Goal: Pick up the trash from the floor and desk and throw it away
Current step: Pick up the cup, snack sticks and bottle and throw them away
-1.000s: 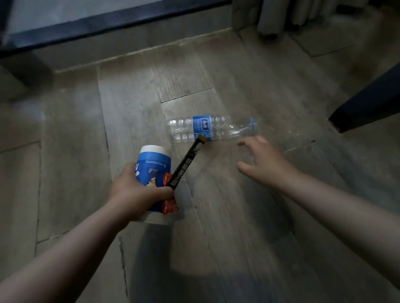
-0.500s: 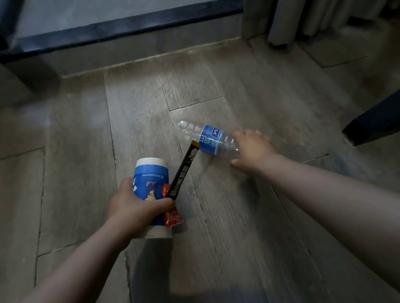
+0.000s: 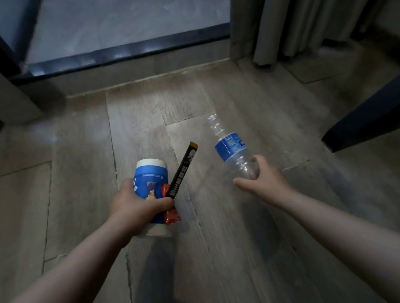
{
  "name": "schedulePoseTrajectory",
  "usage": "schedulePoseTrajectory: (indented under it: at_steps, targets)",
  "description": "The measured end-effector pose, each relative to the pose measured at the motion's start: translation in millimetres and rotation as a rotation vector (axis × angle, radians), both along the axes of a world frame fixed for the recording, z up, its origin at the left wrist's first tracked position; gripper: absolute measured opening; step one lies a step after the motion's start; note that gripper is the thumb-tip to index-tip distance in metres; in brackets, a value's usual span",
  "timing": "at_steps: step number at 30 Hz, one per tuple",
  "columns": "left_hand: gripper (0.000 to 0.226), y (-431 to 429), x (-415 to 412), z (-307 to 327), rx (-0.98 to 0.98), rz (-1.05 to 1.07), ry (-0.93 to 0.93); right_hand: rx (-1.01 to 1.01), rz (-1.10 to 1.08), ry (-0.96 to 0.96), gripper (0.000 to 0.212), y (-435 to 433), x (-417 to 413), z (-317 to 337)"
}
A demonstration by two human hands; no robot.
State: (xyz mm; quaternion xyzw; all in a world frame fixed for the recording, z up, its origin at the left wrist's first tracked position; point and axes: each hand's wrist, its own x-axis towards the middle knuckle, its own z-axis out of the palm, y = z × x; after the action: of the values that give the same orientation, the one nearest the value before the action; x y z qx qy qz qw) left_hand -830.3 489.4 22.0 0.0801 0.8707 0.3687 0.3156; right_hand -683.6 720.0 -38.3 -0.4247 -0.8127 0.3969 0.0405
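The right hand is curling its fingers and thumb round the lower end of the clear plastic bottle, pinching it firmly enough that the bottle is standing tilted in the air, its blue label facing the camera and its free end pointing up and away. A second ago that bottle was lying on its side on the wooden floor with the hand only reaching towards it; now it is hanging clear of the boards, so this piece of floor trash is counting as picked up. The left hand is keeping its fingers wrapped round the blue-and-white canister, clamping a black stick packet and a red wrapper against its side. Both hands are carrying litter now, so the next step is probably going to be finding a bin, which is not showing anywhere here. Further out, a grey curtain is hanging at the far right, and a dark piece of furniture is jutting in from the right edge.
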Motion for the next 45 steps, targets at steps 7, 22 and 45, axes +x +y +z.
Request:
schedulePoseTrajectory:
  at_steps: [7, 22, 45]
  targets:
    - [0.071, 35.0, -8.3, 82.8, 0.055, -0.124, 0.073, -0.272, -0.231, 0.085, 0.057, 5.7, 16.4, 87.1]
    - [0.063, 29.3, -5.7, 132.2, 0.35, 0.131, -0.134, -0.575, -0.512, 0.524, 0.041, -9.2, 14.8, 258.5]
    - [0.079, 10.0, 61.2, 146.9, -0.046, 0.159, -0.344, -0.158, -0.388, -0.362, 0.048, -68.7, 126.1, 223.3]
